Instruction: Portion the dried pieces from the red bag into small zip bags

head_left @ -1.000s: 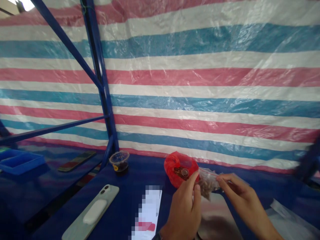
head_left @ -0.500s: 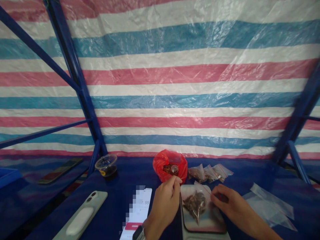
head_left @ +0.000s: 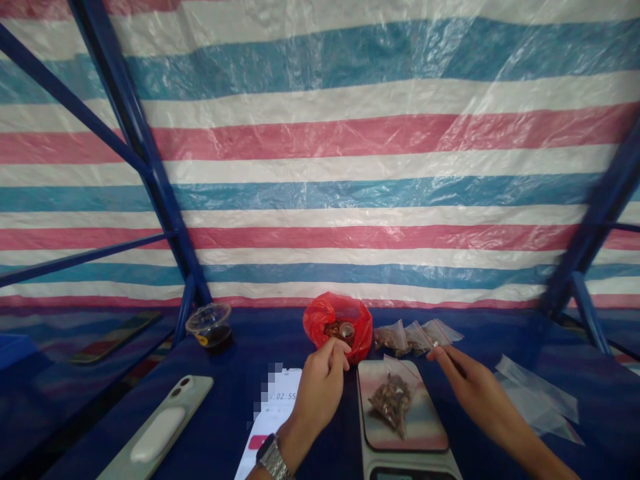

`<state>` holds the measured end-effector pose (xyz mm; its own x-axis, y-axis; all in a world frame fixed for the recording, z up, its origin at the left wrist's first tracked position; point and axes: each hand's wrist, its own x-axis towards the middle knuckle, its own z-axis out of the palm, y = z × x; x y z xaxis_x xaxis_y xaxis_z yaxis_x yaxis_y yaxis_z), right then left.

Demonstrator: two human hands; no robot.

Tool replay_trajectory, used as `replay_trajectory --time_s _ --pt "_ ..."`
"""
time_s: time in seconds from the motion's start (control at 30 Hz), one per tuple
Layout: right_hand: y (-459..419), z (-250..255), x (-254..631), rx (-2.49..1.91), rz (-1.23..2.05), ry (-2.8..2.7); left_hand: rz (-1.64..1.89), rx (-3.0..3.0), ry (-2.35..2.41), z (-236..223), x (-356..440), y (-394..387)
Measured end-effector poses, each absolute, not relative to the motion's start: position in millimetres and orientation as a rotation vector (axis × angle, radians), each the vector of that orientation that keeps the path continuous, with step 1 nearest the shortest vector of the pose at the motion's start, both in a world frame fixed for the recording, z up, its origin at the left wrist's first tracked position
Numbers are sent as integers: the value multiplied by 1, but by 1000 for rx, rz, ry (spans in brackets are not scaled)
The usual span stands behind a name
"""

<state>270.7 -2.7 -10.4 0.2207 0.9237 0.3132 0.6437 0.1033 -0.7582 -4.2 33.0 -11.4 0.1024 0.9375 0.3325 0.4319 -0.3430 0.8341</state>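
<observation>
A clear zip bag (head_left: 391, 403) filled with brown dried pieces lies on the pan of a small digital scale (head_left: 437, 441). To the left of the scale, my left hand (head_left: 321, 379) has its fingers curled closed at the near rim of a red plastic bag (head_left: 364, 323). That bag contains brown bits and a small round, shiny cup-like thing (head_left: 346, 331). Whatever the left fingers hold is hidden. Beyond the scale's right edge, my right hand (head_left: 466, 377) is pinched closed, with a tiny pale bit at its fingertips, near several filled zip bags (head_left: 393, 339).
Flat zip bags (head_left: 537, 400) lie at the right. A phone with a lit timer screen (head_left: 270, 417), another phone (head_left: 165, 427) with a white block on it, and a lidded plastic cup (head_left: 213, 330) of dark liquid are at the left. Blue frame posts (head_left: 145, 153) flank the striped sheet.
My right hand has moved off the zip bag on the scale, up and away. My left hand has shifted slightly left and farther forward, toward the red bag. The view has tilted slightly.
</observation>
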Motion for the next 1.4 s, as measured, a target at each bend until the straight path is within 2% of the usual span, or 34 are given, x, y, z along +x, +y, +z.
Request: replay_trajectory --time_s 0.77,0.9,0.97,1.13,1.4 --pt "-1 -18 251 -1522 447 -1727 1231 1856 1283 -6 0 30" --pt "-6 -7 239 -1426 628 -1645 1254 1926 1186 -3 10 23" --pt "-9 -1 231 -1358 697 -1613 1224 1879 1140 -6 17 21" --pt "-13 3 219 -1263 628 -1568 1056 1591 987 -11 30 22" --pt "-10 -2 208 -1153 777 -1378 1156 1380 873 -5 34 25"
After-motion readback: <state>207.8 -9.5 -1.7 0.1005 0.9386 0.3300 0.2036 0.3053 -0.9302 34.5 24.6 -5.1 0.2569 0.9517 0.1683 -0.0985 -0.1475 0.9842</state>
